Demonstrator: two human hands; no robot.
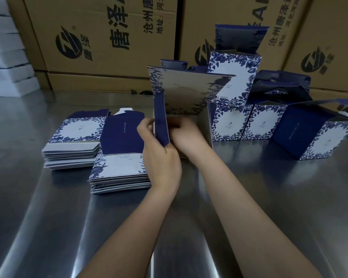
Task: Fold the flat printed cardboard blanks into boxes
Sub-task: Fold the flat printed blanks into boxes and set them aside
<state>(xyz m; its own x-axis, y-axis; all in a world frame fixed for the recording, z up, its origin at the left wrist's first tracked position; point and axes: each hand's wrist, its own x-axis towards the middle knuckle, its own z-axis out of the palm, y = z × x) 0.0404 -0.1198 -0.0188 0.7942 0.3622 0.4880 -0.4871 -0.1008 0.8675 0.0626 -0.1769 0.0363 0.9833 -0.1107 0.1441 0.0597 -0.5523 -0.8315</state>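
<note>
A blue-and-white floral cardboard blank [181, 91] stands upright over the steel table, partly opened, its navy side panel facing me. My left hand [159, 155] pinches the lower edge of that navy panel. My right hand [186, 137] grips the blank's bottom from the right, its fingers partly hidden behind the card. Two stacks of flat blanks lie to the left: the nearer stack [119, 167] and the farther stack [76, 141]. Folded boxes [229, 123] stand at the right, one stacked box [233, 77] on top with its lid flap up.
A steel table [249, 197] carries everything. Large brown shipping cartons [100, 37] form a wall along the back. White foam pieces [6, 57] are piled at the far left. Another folded box [313, 135] stands tilted at the far right, with open dark boxes [281, 85] behind.
</note>
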